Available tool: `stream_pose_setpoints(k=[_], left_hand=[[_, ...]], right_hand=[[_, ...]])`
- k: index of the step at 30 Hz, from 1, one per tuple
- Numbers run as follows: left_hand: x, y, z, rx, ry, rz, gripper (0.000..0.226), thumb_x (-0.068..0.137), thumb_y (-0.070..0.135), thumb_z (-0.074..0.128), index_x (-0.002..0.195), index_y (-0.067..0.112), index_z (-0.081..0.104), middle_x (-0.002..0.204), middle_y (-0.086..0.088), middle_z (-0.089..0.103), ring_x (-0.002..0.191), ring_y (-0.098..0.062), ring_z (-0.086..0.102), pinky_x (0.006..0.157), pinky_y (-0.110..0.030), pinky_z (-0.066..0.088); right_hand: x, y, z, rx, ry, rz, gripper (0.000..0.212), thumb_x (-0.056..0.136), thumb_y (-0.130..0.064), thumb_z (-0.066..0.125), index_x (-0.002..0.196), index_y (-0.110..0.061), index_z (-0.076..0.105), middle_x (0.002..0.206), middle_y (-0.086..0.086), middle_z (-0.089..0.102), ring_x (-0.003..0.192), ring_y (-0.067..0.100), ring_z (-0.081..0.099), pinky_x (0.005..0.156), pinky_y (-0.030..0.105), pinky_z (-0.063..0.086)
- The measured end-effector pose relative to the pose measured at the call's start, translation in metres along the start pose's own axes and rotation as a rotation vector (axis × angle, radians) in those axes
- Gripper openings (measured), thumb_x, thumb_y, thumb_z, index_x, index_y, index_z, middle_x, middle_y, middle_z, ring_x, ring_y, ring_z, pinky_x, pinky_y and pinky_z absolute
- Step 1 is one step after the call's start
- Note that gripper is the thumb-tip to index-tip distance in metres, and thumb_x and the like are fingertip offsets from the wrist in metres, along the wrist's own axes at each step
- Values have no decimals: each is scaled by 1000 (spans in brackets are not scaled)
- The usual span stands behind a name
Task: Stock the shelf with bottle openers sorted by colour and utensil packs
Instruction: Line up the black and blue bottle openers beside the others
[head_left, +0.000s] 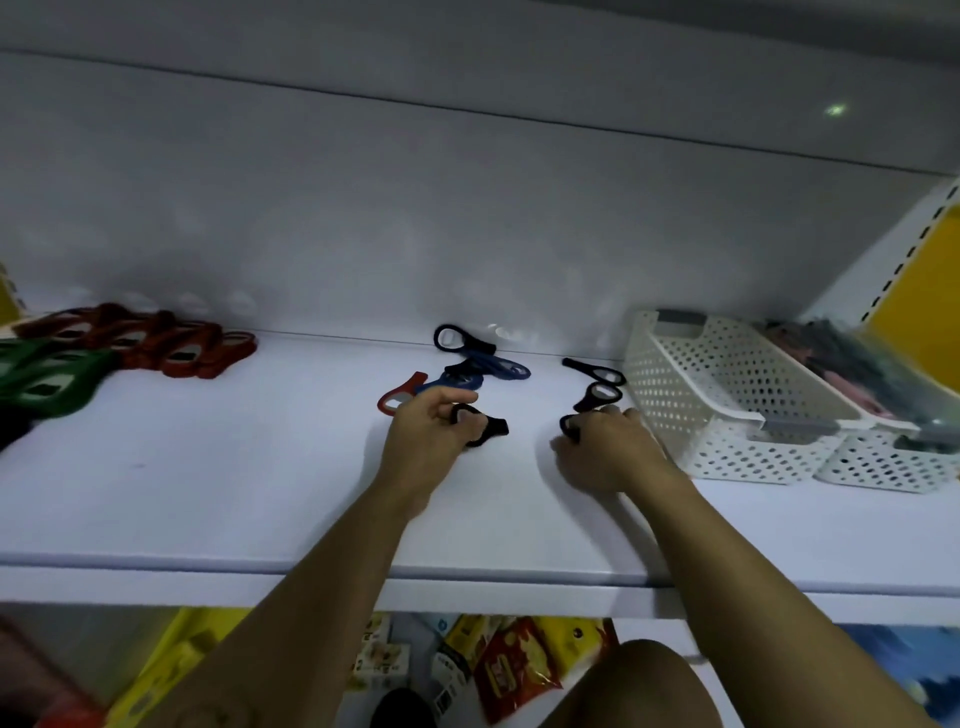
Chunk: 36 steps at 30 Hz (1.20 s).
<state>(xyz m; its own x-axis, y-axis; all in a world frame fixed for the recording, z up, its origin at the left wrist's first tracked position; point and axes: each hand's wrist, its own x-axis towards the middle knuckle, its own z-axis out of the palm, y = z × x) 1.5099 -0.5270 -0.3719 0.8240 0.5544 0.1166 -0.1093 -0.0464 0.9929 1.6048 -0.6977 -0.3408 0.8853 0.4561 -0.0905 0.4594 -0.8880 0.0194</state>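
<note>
Sorting: my left hand (431, 434) grips a black opener (488, 427), my right hand (605, 460) a second opener (567, 425); both go by the black pair (597, 387).

No word, number or brand can be read anywhere. The only print sits at the bottom centre of the frame, below the front edge of the shelf (467, 584). A red packet (511, 670) there carries pale and yellow characters, too blurred to make out. Left of it, a pale box (376, 657) shows small coloured marks and lines of lettering, also too smeared to read. Between them, a white pack (448, 688) bears dark blocks that may be a code or label, but the detail is lost.
</note>
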Motion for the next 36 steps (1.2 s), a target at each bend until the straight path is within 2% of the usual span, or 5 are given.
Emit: stream_pose_setpoints(k=[4,12,20,25,36], left_hand=[[0,-5,1,-40,-17,13,24,86,-2,68,98,19,66,83,4,64,73,-4,59,67,-11,47],[3,-5,-1,-97,118,30,22,84,-2,71,105,5,69,79,20,66,77,-2,64,72,-13,49],[11,0,-14,-444,150,-89,19,85,0,68,82,17,77,127,-9,60,100,-19,58,98,-42,48],[6,7,-18,-605,89,-80,15,93,4,58,88,8,71,87,-8,68,77,-19,65,60,-28,57],[4,-4,-10,-197,61,35,21,99,7,51,111,21,62,92,11,69,84,-1,65,76,-12,47]], right_hand=[[3,-5,-21,-38,-144,-165,30,99,-27,46,114,-7,61,139,18,49,141,30,31,106,36,35],[19,-8,-12,215,196,-192,18,77,-27,78,90,-24,66,93,-3,60,95,20,52,71,27,37],[-2,-33,-32,1417,266,-185,13,83,-16,74,73,-9,72,61,8,58,47,12,43,48,24,34],[-2,-80,-8,1257,89,-217,17,88,-19,70,72,-16,76,51,-8,56,44,7,40,47,20,35],[4,-72,9,1023,185,-194,30,97,-29,57,82,-9,74,73,1,70,60,9,60,62,25,47]])
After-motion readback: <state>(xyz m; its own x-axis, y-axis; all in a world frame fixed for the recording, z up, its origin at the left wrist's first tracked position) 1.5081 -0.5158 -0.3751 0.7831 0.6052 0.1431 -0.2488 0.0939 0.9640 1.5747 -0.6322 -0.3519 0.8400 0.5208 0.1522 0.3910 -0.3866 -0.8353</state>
